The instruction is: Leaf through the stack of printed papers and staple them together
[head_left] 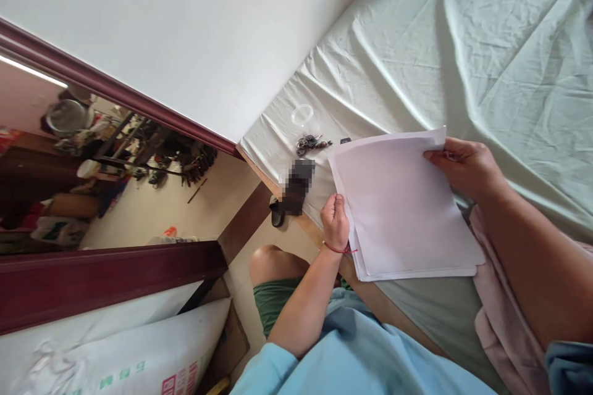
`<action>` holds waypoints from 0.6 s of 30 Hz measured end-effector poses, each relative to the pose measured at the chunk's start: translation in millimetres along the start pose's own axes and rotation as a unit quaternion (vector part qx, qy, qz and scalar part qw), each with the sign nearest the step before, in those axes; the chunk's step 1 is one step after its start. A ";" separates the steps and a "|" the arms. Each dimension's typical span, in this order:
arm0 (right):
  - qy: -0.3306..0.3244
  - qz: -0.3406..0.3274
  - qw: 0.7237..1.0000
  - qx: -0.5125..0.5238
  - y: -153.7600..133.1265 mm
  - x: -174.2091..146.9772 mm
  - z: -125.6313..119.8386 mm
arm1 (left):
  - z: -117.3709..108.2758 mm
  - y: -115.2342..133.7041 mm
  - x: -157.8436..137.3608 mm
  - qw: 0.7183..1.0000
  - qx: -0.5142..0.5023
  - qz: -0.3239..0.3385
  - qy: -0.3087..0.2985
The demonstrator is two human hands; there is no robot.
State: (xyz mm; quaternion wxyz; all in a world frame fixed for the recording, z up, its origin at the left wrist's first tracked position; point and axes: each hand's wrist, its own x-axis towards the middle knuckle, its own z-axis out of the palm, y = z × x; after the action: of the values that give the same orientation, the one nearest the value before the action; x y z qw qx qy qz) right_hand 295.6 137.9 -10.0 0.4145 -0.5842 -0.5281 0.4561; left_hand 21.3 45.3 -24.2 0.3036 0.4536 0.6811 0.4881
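Both hands grip a stack of white paper sheets point(398, 203) held just above the bed point(509, 43), near its edge. The left hand point(336, 222) pinches the stack's near-left edge; the right hand point(463, 166) clamps the far corner, thumb on top. The sheets look slightly fanned, so a loosened pinch could let lower ones slide out toward the floor point(204, 197). A bunch of keys point(309, 143) and what may be a clear ring point(302, 115) lie on the sheet beyond.
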 end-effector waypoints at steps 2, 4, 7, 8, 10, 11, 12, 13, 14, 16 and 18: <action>0.017 -0.022 0.999 -0.037 -3.5 -0.5 1.0 | 0.4 -1.6 0.3 1.000 0.014 0.007 0.008; 0.036 -0.017 0.998 -0.047 -8.4 -1.0 1.6 | 0.7 -2.4 0.6 1.000 0.020 0.010 0.011; 0.061 -0.005 0.996 -0.058 -15.0 -1.8 1.0 | 0.8 -1.8 0.9 1.000 0.019 0.010 0.007; 0.069 -0.003 0.995 -0.065 -16.3 -2.1 0.5 | 0.8 -1.4 1.0 1.000 0.018 0.009 0.006; 0.069 0.002 0.996 -0.061 -17.3 -2.7 -0.3 | 0.8 -0.6 1.0 1.000 0.017 0.007 0.009; 0.066 0.004 0.996 -0.052 -16.9 -2.9 -0.5 | 0.8 -0.4 1.0 1.000 0.014 0.004 0.013; 0.067 0.004 0.997 -0.046 -16.0 -3.0 -0.4 | 0.8 -0.2 0.8 1.000 0.010 0.001 0.014; 0.072 0.000 0.997 -0.042 -14.9 -2.9 -0.1 | 0.7 -0.1 0.7 1.000 0.006 -0.003 0.015; 0.079 -0.005 0.996 -0.042 -13.7 -2.8 0.4 | 0.7 0.0 0.5 1.000 0.001 -0.007 0.014; 0.097 -0.016 0.994 -0.042 -11.6 -2.5 1.7 | 0.5 0.1 0.2 1.000 -0.004 -0.013 0.009; 0.097 -0.028 0.994 -0.036 -10.7 -2.5 3.0 | 0.5 0.7 0.0 1.000 -0.007 -0.015 0.006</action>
State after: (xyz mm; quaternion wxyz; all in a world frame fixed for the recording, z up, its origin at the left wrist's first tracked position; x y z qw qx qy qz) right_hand 290.0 136.5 -0.1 0.4550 -0.6253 -0.5175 0.3664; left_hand 22.0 45.6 -23.7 0.3098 0.4380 0.6864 0.4908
